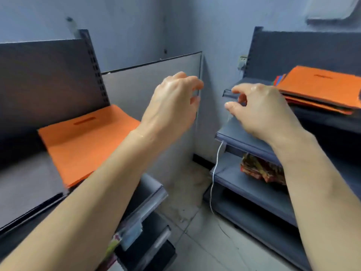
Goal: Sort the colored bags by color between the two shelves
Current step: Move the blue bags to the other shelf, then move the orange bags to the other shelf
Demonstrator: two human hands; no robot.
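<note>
Two hands, two shelves.

Left hand: raised in the gap between the shelves, fingers loosely curled and apart, nothing in them. Right hand: same height, in front of the right shelf's upper edge, thumb and forefinger apart, other fingers loosely bent, holding nothing. The fingertips of both hands are blurred.

Left shelf: one orange bag shows, lying flat with its handle slot toward the back panel. Its near corner is covered by the left forearm. Whether more bags lie under it, I cannot tell.

Right shelf, top tier: one stack of flat bags, orange on top, and more orange layers show along its near edge. Their number is hard to make out. Thin slivers of red, blue and green stick out at the back left of the stack. The stack's right end is cut off by the frame.

Right shelf, lower tier: one patterned packet, partly hidden by the tier above and the right forearm.

One white cord hangs down the right shelf's left side to the floor.
</note>
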